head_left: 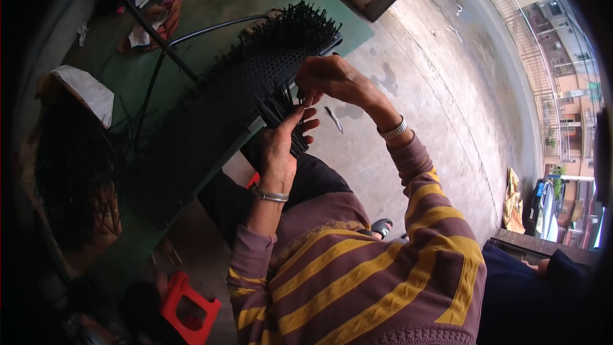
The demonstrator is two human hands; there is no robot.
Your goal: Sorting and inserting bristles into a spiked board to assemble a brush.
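A bundle of thin black strips (273, 110) lies in my left hand (281, 150), thumb across it and fingers curled around its far side. My right hand (338, 80) is bent over beside the bundle, its fingertips pinched together near the strips. What sits in that pinch is too small to make out. Both hands are at the right edge of a long black panel (255, 73) with a honeycomb of holes. Dense black tufts (303, 29) stand up from the panel's far end. Its near left part is dark and hard to read.
Left of the panel, a box with a pale flap (86, 89) holds a dark mass of strips. A black curved tube (217, 30) arches behind. A red plastic stool (188, 310) stands at lower left. A small slim object (334, 119) lies on the concrete floor (408, 134). Someone in dark clothes (530, 287) is at lower right.
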